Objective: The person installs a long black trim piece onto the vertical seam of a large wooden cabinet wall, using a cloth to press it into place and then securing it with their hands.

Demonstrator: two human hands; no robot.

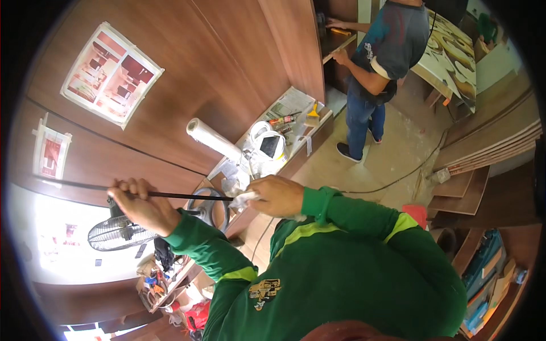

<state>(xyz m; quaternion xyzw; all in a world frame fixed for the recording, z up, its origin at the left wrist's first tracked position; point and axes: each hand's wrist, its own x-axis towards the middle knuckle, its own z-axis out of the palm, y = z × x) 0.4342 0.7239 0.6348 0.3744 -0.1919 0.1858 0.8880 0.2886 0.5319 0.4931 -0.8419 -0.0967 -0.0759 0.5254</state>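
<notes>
My left hand (139, 204) is closed round a long, thin dark rod (194, 196), which extends leftward across the wood panelling. My right hand (273, 194) grips a crumpled whitish cloth (244, 199) at the rod's right end. Behind the rod are a standing fan (116, 233) and a grey ring-shaped base (219, 213). Above my hands, a ledge (315, 136) along the panelling holds a clear plastic roll (213, 139), a white bucket (268, 148), small tubes and a yellow-handled brush (311, 116).
A co-worker (375, 62) stands at the upper right by an open cabinet (333, 42). A patterned panel (455, 57) lies behind them. Stacked boards (483, 153) line the right side, and a cable (387, 184) runs across the floor. Tools and bags (159, 284) clutter the lower left.
</notes>
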